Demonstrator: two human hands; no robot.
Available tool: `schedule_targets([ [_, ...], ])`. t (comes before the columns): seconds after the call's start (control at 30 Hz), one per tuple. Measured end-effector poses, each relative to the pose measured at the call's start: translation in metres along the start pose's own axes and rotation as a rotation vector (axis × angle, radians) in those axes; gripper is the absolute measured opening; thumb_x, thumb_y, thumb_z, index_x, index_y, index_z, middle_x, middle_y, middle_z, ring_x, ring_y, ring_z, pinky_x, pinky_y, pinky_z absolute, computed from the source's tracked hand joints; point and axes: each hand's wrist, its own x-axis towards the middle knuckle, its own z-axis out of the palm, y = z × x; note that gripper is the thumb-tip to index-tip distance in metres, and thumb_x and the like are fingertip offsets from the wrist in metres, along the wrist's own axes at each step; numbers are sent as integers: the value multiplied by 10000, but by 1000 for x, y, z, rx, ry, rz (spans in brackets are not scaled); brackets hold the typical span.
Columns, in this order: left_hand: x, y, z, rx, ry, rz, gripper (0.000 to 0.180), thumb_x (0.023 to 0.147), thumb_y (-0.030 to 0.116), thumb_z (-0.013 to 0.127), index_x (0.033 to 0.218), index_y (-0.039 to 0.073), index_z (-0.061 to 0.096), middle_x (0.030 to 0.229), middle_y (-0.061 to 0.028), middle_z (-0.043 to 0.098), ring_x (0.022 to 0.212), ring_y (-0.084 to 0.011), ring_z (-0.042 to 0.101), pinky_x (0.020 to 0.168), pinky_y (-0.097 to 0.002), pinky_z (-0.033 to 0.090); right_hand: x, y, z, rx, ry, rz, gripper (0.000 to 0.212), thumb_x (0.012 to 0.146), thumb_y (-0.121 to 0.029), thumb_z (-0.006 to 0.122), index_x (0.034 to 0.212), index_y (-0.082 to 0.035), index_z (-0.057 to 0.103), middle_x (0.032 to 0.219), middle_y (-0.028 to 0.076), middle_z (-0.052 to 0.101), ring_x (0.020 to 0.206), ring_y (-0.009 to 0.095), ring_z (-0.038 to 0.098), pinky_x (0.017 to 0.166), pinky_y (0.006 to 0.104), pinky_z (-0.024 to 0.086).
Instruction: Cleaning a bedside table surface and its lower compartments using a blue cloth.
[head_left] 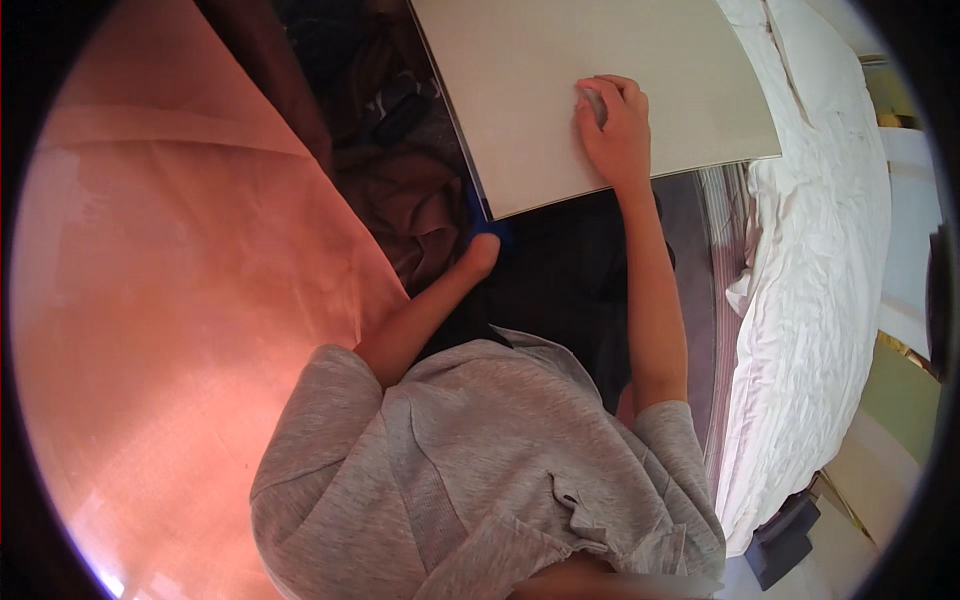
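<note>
My right hand (615,130) rests on the pale tabletop (560,50), its fingers curled over a small greyish thing (595,106). Only a sliver of that thing shows between thumb and forefinger, so its kind cannot be made out. Lower down, my left hand (484,258) is beside the table's near left corner, next to something blue (491,236) under the edge. The fingers of this hand are hidden from view, and whether they hold anything does not show.
A salmon-coloured curtain or sheet (190,240) spans the left side. Dark brown cloth (410,210) and a dark object (402,118) lie left of the table. White crumpled bedding (815,290) and striped grey fabric (722,230) run along the right. A dark box-like thing (780,545) stands at lower right.
</note>
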Motion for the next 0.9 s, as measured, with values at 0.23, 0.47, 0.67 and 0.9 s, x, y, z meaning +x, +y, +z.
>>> schedule_targets([
  [0.23, 15, 89, 6, 572, -149, 372, 327, 1020, 144, 413, 1272, 15, 575, 1205, -156, 647, 1044, -317, 632, 881, -394, 511, 0, 1, -8, 7, 43, 24, 222, 849, -131, 669, 1069, -137, 696, 1160, 65, 598, 1065, 302, 556, 873, 422, 497],
  [0.47, 6, 78, -1, 654, -82, 328, 287, 989, 129, 430, 1158, -1, 621, 1096, -177, 666, 1031, -354, 634, 899, -393, 511, 3, 0, -6, 12, 34, 45, 210, 852, -153, 663, 1059, -136, 696, 1153, 66, 596, 1061, 299, 555, 868, 418, 495],
  [0.67, 0, 32, 34, 666, -47, 299, 272, 963, 117, 444, 1060, -15, 661, 1003, -196, 683, 1019, -385, 636, 914, -392, 511, -13, 21, -19, -60, 43, 77, 211, 852, -138, 660, 1061, -133, 693, 1149, 69, 598, 1055, 302, 557, 866, 421, 494],
  [0.9, 58, 26, 40, -9, -43, -97, 255, 982, 117, 500, 1118, -12, 673, 1058, -136, 718, 990, -269, 681, 849, -397, 545, -22, 36, -25, -83, 59, 83, 209, 847, -109, 673, 1055, -127, 684, 1137, 84, 595, 1031, 315, 566, 856, 427, 497],
])
